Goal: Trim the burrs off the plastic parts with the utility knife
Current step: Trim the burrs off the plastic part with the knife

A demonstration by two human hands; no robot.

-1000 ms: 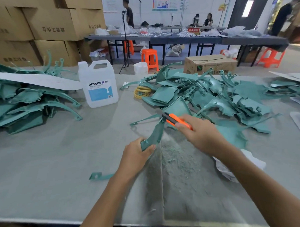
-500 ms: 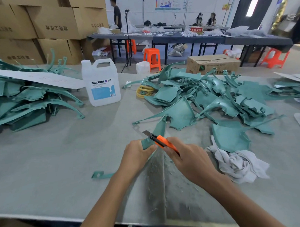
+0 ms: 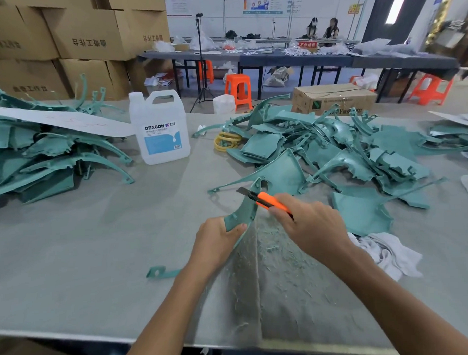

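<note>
My left hand (image 3: pixel 218 241) grips the lower end of a curved teal plastic part (image 3: pixel 244 211) that rises from the table, and its far tab (image 3: pixel 156 272) pokes out left of my wrist. My right hand (image 3: pixel 312 225) holds an orange utility knife (image 3: pixel 268 200). The blade lies across the part's upper end. Fine teal shavings (image 3: pixel 272 250) cover the table under both hands. A heap of teal parts (image 3: pixel 333 152) lies behind on the right, and a second stack of teal parts (image 3: pixel 41 157) sits at the left.
A white DEXCON jug (image 3: pixel 161 132) stands behind my hands to the left, with yellow rings (image 3: pixel 226 141) beside it. A white rag (image 3: pixel 386 251) lies by my right forearm. A long white strip (image 3: pixel 66 120) rests on the left stack. Cardboard boxes, orange stools and seated people are beyond the table.
The knife slid down the part toward my left hand, then came back up to the part's upper end. My left hand kept its grip throughout.
</note>
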